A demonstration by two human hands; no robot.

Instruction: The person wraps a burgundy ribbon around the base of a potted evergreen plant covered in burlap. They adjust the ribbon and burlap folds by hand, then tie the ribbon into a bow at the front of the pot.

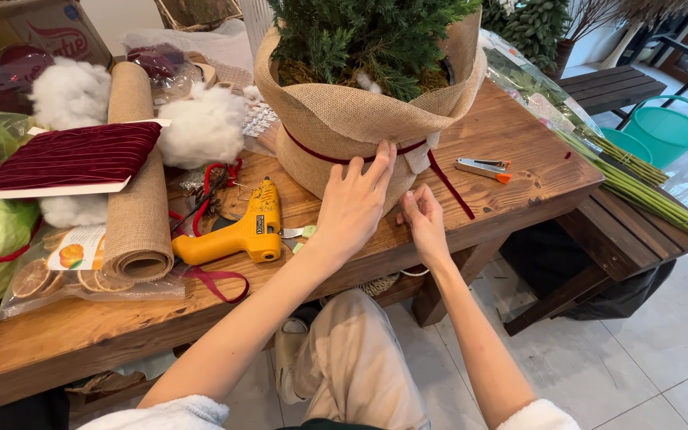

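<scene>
A small evergreen plant point(368, 36) stands in a pot wrapped in burlap point(336, 119) on the wooden table point(519, 151). A thin dark red ribbon point(324, 157) runs around the burlap, and its loose end point(451, 187) hangs down at the right. My left hand point(353, 203) lies flat on the burlap, fingertips on the ribbon. My right hand point(424, 216) hovers just right of it, fingers curled and pinched near the ribbon's end; whether it grips the ribbon is unclear.
A yellow glue gun point(240, 231) lies left of the pot, beside a burlap roll point(133, 183), a card of red velvet ribbon point(73, 155), cotton tufts point(201, 127) and bagged dried orange slices point(65, 275). An orange stapler point(483, 168) lies right. Green stems point(646, 191) and a teal watering can point(662, 127) are further right.
</scene>
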